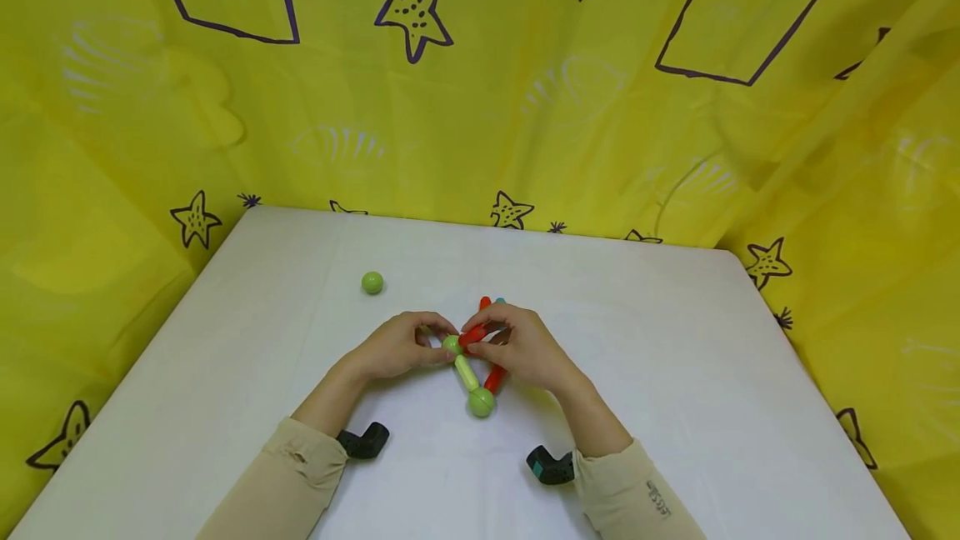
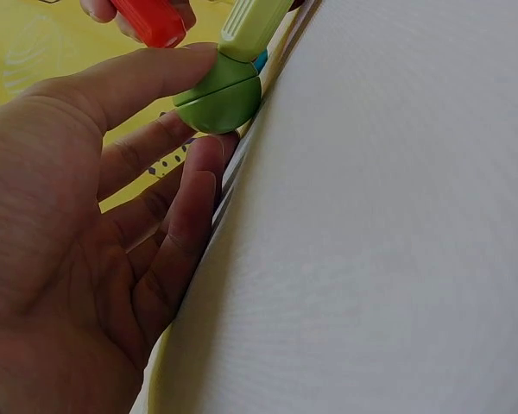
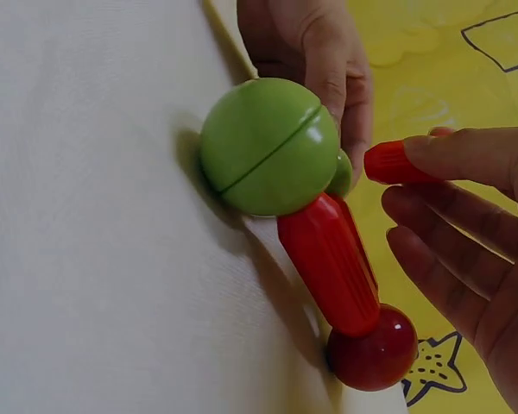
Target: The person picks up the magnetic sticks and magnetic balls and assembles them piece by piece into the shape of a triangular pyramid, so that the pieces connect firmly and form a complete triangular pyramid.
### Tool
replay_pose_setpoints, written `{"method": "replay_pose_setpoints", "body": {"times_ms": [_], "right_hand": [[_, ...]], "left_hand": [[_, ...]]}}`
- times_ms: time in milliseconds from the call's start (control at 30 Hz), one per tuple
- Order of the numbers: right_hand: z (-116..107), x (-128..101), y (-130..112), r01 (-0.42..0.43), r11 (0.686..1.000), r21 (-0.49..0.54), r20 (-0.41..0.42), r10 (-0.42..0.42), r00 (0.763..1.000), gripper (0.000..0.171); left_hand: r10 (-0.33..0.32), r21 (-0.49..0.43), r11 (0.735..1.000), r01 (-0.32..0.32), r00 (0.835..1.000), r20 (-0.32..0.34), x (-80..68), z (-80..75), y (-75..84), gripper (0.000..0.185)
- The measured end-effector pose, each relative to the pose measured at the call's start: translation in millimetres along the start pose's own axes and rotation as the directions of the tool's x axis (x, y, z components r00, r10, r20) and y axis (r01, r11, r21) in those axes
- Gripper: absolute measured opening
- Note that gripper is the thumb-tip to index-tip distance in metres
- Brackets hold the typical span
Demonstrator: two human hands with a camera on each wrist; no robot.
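My left hand (image 1: 401, 346) pinches a green ball (image 1: 452, 345) between thumb and fingers. From that ball a pale yellow-green rod (image 1: 467, 373) runs to a nearer green ball (image 1: 481, 402) on the table. A red rod (image 3: 330, 263) joins this nearer ball to a red ball (image 3: 373, 348), seen in the right wrist view. In my right hand (image 1: 525, 347), thumb and fingers pinch a loose-ended red rod (image 1: 472, 335). Its tip is close to the left hand's ball; whether they touch I cannot tell. Behind the right hand, another red piece (image 1: 485, 302) and a blue piece (image 1: 501, 301) are partly hidden.
A separate green ball (image 1: 372, 282) lies on the white table (image 1: 675, 373), farther back and left of the hands. A yellow curtain (image 1: 480, 123) with drawn stars encloses the table's back and sides. Dark wrist devices (image 1: 551, 466) sit at both cuffs.
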State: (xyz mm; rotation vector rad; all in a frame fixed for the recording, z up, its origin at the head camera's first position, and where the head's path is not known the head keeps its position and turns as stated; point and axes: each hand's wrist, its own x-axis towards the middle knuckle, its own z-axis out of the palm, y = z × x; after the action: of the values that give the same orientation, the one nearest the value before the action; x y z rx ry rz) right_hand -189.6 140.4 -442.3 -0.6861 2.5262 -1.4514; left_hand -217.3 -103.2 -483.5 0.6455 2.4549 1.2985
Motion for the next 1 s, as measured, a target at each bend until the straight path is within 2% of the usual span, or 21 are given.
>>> {"method": "replay_pose_setpoints", "body": {"times_ms": [300, 633, 800, 1000], "right_hand": [[4.3, 2.1, -0.2, 0.03, 0.996, -0.08, 0.015, -0.029, 0.999, 0.018], [-12.3, -1.8, 0.9, 0.006, 0.998, -0.064, 0.018, -0.005, 1.0, 0.03], [-22.8, -3.5, 4.1, -0.023, 0.996, -0.085, -0.025, 0.021, 0.999, 0.028], [-25.9, -2.2, 14.3, -0.119, 0.987, -0.106, -0.132, 0.104, 0.986, 0.027]], "left_hand": [[0.007, 0.002, 1.0, -0.007, 1.0, -0.007, 1.3, -1.8, 2.8, 0.031], [-0.001, -0.001, 1.0, 0.001, 1.0, -0.001, 1.6, -1.3, 3.5, 0.03], [-0.003, 0.0, 1.0, 0.003, 1.0, 0.002, 1.0, -0.1, 2.8, 0.028], [-0.026, 0.002, 1.0, 0.026, 1.0, -0.007, -0.3, 1.1, 0.5, 0.028]]}}
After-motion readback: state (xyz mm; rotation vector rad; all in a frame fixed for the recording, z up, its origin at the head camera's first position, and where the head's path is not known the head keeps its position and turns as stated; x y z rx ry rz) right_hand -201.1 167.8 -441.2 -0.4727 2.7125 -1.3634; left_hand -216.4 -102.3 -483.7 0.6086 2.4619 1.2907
